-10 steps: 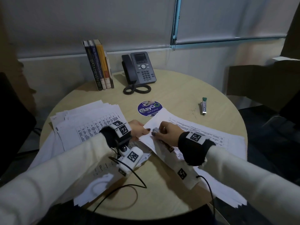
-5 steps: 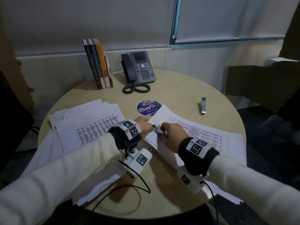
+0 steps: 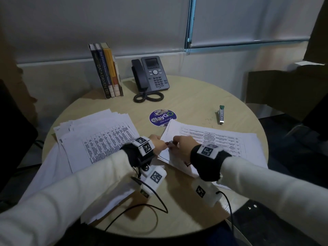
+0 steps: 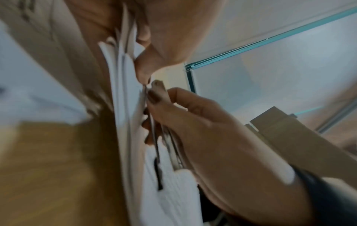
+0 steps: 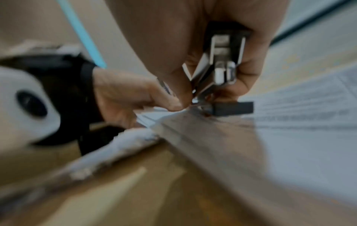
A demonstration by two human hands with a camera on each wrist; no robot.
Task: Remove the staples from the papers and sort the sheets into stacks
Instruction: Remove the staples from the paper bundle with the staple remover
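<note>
Metal staple remover half-hidden in right hand

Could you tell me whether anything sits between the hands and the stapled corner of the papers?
Nothing visible does. The right hand grips a metal staple remover with its tip at the corner of the papers, and the left hand pinches that corner right beside it.

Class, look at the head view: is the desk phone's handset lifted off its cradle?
No. The handset lies seated on the left side of the desk phone, its coiled cord resting on the table in front.
</note>
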